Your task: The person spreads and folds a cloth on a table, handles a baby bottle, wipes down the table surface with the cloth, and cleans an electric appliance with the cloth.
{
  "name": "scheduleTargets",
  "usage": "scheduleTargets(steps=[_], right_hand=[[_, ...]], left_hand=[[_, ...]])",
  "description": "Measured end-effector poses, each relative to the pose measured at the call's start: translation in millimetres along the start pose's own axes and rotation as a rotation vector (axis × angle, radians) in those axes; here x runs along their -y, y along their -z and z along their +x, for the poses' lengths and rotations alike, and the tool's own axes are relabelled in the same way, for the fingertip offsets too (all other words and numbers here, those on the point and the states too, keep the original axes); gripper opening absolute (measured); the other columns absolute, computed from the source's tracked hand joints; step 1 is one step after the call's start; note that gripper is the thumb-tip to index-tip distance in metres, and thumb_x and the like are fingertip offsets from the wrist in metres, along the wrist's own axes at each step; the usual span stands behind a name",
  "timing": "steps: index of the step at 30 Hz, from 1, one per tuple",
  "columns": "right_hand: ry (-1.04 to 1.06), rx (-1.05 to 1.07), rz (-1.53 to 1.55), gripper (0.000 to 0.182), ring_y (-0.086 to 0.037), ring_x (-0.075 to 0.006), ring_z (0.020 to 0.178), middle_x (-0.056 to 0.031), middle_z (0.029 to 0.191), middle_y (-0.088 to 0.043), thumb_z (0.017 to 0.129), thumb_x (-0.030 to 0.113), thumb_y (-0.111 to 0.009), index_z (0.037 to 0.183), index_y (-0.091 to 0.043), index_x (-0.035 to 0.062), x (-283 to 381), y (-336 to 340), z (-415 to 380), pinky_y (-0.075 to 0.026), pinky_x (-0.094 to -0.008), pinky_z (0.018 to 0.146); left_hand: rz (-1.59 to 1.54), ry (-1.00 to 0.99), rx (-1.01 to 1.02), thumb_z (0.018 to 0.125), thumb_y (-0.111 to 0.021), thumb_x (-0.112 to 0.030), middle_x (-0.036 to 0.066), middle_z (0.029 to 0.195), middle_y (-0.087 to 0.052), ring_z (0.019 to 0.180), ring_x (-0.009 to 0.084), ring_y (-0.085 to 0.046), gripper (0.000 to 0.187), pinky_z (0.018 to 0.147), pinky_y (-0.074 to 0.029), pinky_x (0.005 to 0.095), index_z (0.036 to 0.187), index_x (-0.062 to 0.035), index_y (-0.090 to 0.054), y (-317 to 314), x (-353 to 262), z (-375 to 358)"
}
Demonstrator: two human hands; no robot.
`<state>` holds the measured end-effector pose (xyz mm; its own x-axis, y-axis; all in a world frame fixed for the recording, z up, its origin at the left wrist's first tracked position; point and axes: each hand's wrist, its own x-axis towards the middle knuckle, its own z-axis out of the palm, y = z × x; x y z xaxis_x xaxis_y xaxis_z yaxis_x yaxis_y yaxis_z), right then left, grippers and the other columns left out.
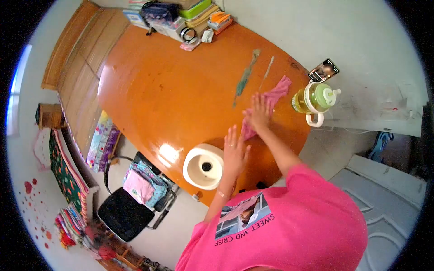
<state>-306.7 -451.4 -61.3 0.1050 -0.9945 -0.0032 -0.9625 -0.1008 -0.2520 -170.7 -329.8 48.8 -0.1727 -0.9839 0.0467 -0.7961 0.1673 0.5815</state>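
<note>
My right hand [259, 114] lies flat with fingers stretched out on a crumpled pink cloth [279, 91] on the wooden table [181, 90]. Part of the cloth is hidden beneath that hand. To its left, my left hand [233, 151] has its fingers spread and holds nothing. Right beside it stands a cream-coloured rounded vessel [192, 174], seen from above, with a dark round spot at its centre. Beyond the cloth, a greenish smear [244, 81] and a thinner pale streak [266, 72] mark the tabletop.
A bottle [312, 98] with a green lid and white handle stands at the right edge, near a dark picture card [323, 70]. Books [199, 18] and boxes are piled at the far end. A black chair [126, 214] with folded clothes [140, 185] is at the left.
</note>
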Motion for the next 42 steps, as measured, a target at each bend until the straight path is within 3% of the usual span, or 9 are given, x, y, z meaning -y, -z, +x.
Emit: scheduleTargets(steps=[4, 9, 17, 21, 23, 31, 33, 38, 42], right_hand=[[0.212, -0.067, 0.267, 0.064, -0.015, -0.0385, 0.143, -0.0229, 0.153, -0.019, 0.094, 0.036, -0.046, 0.146, -0.027, 0.0036, 6.5, 3.5, 17.4, -0.013, -0.0471, 0.116], [-0.221, -0.089, -0.447, 0.072, -0.013, -0.0385, 0.143, -0.0272, 0.152, -0.018, 0.094, 0.038, -0.045, 0.141, -0.024, -0.0122, -55.5, -5.8, 20.6, -0.009, -0.046, 0.117], [-0.981, -0.434, -0.001, 0.078, -0.015, -0.0428, 0.142, -0.0288, 0.151, -0.021, 0.092, 0.048, -0.044, 0.14, -0.03, -0.0131, -108.2, -3.5, 206.1, -0.011, -0.0494, 0.116], [-0.832, -0.126, 0.22, 0.073, -0.023, -0.0445, 0.139, -0.0348, 0.145, -0.027, 0.095, 0.046, -0.041, 0.139, -0.033, -0.011, -74.5, 22.4, 211.9, -0.014, -0.0511, 0.115], [-0.222, -0.32, 0.235, 0.074, -0.028, -0.0458, 0.136, -0.0352, 0.142, -0.032, 0.093, 0.05, -0.043, 0.139, -0.035, -0.0075, -76.0, -8.3, 203.5, -0.017, -0.0542, 0.113], [-0.92, -0.237, -0.005, 0.081, -0.022, -0.0413, 0.14, -0.0334, 0.146, -0.028, 0.092, 0.055, -0.044, 0.141, -0.033, -0.0077, -85.0, 6.5, 212.1, -0.014, -0.0485, 0.115], [-0.71, 0.331, 0.475, 0.072, -0.024, -0.0356, 0.141, -0.0312, 0.145, -0.031, 0.091, 0.052, -0.047, 0.135, -0.044, -0.0041, -55.6, 80.3, 234.8, -0.017, -0.0421, 0.115], [0.285, -0.349, 0.368, 0.061, -0.04, -0.0426, 0.13, -0.0263, 0.139, -0.043, 0.084, 0.05, -0.059, 0.113, -0.062, -0.0037, -1.7, -28.6, 202.6, -0.026, -0.0501, 0.111], [-0.421, -0.055, -0.052, 0.064, -0.026, -0.0381, 0.139, -0.0208, 0.148, -0.033, 0.089, 0.045, -0.055, 0.135, -0.046, 0.0018, -53.4, 39.2, 174.8, -0.019, -0.0479, 0.115]], left_hand=[[0.005, -0.073, 0.103, 0.093, -0.054, -0.027, 0.022, 0.152, -0.025, 0.14, 0.0385, -0.025, 0.06, 0.113, -0.023, 0.0477, 0.143, -0.0006, -0.033, -66.7, 12.9, 87.7], [0.038, -0.22, 0.25, 0.096, -0.048, -0.032, 0.02, 0.153, -0.023, 0.142, 0.0354, -0.022, 0.065, 0.115, -0.021, 0.0462, 0.146, 0.0023, -0.025, -91.3, 10.4, 145.8], [0.301, -0.067, 0.049, 0.097, -0.044, -0.035, 0.018, 0.155, -0.017, 0.144, 0.0325, -0.016, 0.067, 0.117, -0.016, 0.0433, 0.147, 0.0033, -0.02, -62.4, 96.0, 212.3], [0.293, -0.06, 0.04, 0.098, -0.04, -0.036, 0.019, 0.155, -0.019, 0.144, 0.0332, -0.017, 0.066, 0.117, -0.016, 0.044, 0.147, 0.0036, -0.021, -64.9, 103.6, 214.2], [0.284, -0.054, 0.021, 0.098, -0.037, -0.038, 0.018, 0.155, -0.02, 0.144, 0.0322, -0.017, 0.065, 0.117, -0.016, 0.0431, 0.146, 0.0036, -0.022, -65.2, 105.4, 210.7], [0.251, -0.062, 0.026, 0.097, -0.041, -0.036, 0.02, 0.153, -0.022, 0.143, 0.0341, -0.018, 0.065, 0.117, -0.018, 0.0451, 0.145, 0.0049, -0.024, -67.7, 109.3, 210.1], [0.228, -0.072, -0.016, 0.097, -0.043, -0.035, 0.021, 0.153, -0.022, 0.142, 0.036, -0.019, 0.066, 0.116, -0.019, 0.0455, 0.145, 0.005, -0.024, -68.0, 109.5, 209.7], [0.109, -0.064, -0.064, 0.097, -0.045, -0.031, 0.022, 0.152, -0.022, 0.141, 0.0396, -0.02, 0.064, 0.116, -0.019, 0.0469, 0.145, 0.0051, -0.024, -66.5, 111.8, 206.7], [0.085, -0.065, -0.074, 0.097, -0.044, -0.029, 0.023, 0.152, -0.023, 0.141, 0.0394, -0.021, 0.062, 0.115, -0.021, 0.0475, 0.144, 0.0055, -0.024, -65.3, 113.7, 207.6]])
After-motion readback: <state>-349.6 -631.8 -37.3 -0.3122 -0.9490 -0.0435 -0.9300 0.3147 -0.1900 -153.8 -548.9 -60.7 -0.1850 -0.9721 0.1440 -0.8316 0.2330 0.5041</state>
